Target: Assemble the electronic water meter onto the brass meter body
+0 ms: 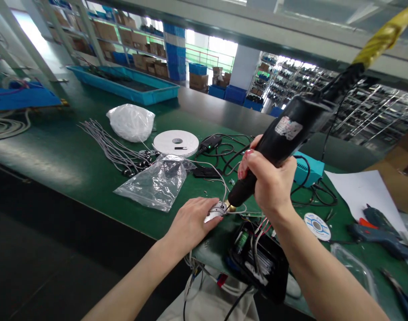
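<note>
While the right hand wraps all its fingers tight round the black electric screwdriver, the tool leans down to the left and its brass tip meets the small white part at the near edge of the green table. The left hand lies palm down with fingers together, pinching that part between thumb and fingertips and holding it against the table. Judging by this, the fastening on the part is under way and not finished: the tip sits on the part, but I cannot tell whether a screw is seated. Thin wires run by the part, and the open black box hangs over the table edge just below the right wrist, lid off, its red and white leads loose, so closing it seems left to do. Farther back lie 1 clear bag, 1 white reel and a bundle of grey wires, none in hand; a blue glue gun rests well to the right
</note>
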`<state>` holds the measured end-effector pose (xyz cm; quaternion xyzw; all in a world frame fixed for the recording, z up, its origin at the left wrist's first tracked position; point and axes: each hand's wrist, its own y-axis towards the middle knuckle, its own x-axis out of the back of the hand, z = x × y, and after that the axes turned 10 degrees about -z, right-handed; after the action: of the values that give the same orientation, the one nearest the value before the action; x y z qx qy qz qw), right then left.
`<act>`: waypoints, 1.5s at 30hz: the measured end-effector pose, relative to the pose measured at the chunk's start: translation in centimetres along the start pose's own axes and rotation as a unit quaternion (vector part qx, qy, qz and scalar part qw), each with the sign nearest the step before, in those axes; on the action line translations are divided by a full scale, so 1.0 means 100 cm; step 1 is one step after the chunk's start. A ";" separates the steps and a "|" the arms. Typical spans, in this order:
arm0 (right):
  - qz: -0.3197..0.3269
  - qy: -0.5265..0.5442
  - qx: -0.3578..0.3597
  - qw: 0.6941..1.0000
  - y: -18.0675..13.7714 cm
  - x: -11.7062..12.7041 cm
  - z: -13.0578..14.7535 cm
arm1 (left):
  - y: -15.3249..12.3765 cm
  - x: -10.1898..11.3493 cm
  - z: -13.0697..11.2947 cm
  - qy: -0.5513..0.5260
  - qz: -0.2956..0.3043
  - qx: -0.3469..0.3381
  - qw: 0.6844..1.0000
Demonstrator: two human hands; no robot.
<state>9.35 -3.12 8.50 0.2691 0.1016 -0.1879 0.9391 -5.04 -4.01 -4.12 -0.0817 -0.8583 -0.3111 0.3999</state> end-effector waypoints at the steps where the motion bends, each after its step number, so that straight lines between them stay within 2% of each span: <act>1: 0.001 0.000 -0.001 1.000 0.000 0.001 0.000 | 0.000 0.001 -0.003 -0.013 -0.020 -0.007 1.000; 3: -0.001 0.003 -0.004 1.000 0.001 0.003 0.000 | 0.002 0.004 -0.010 -0.037 -0.046 -0.028 0.998; 5: -0.005 0.008 -0.007 1.000 0.002 0.005 0.000 | 0.005 0.007 -0.017 -0.053 -0.040 -0.037 0.997; 10: -0.008 0.009 -0.003 1.000 0.003 0.009 0.000 | 0.017 0.012 -0.023 -0.022 0.017 0.048 0.998; 12: -0.007 0.011 -0.001 1.000 0.003 0.010 0.000 | 0.019 0.013 -0.022 -0.013 0.034 0.058 0.998; 29: -0.011 0.026 0.009 1.000 0.000 0.015 0.000 | 0.025 0.010 -0.024 0.005 0.095 -0.018 0.995; 35: -0.013 0.026 0.016 0.999 0.001 0.018 0.003 | 0.027 0.010 -0.021 0.012 0.092 -0.043 0.995; 39: -0.031 0.041 0.032 0.998 0.006 0.020 0.010 | 0.028 0.020 -0.020 0.011 0.076 -0.047 0.996; 42: -0.048 0.041 0.042 0.997 0.010 0.022 0.015 | 0.033 0.031 -0.009 0.017 0.043 -0.022 0.999; 45: -0.056 0.047 0.049 0.996 0.011 0.023 0.019 | 0.043 0.033 0.014 0.046 0.006 0.027 0.999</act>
<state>12.09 -3.96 9.89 0.3171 0.1509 -0.2323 0.9070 -6.42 -0.16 -0.39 -0.0617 -0.8465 -0.2889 0.4430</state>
